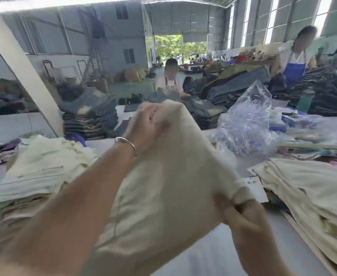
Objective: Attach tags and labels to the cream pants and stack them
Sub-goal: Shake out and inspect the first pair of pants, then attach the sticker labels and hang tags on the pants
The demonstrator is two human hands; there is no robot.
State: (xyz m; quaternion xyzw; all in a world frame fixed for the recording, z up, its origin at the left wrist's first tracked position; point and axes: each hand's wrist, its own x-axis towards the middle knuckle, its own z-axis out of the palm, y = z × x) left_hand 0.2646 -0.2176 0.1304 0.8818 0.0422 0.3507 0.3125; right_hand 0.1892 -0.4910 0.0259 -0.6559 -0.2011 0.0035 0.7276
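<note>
A pair of cream pants (163,176) is lifted off the table in front of me, stretched between both hands. My left hand (145,124), with a silver bangle on its wrist, grips the far upper edge of the cloth. My right hand (241,214) pinches the near right corner. A stack of folded cream pants (40,172) lies at the left. More cream pants (311,190) lie spread at the right. A white paper tag (256,186) shows on the table behind the held cloth.
A clear plastic bag of tag fasteners (247,124) stands right of centre. Stacks of jeans (90,118) fill the far table side. A slanted white post (20,66) crosses the left. Two other people (170,78) work at the back.
</note>
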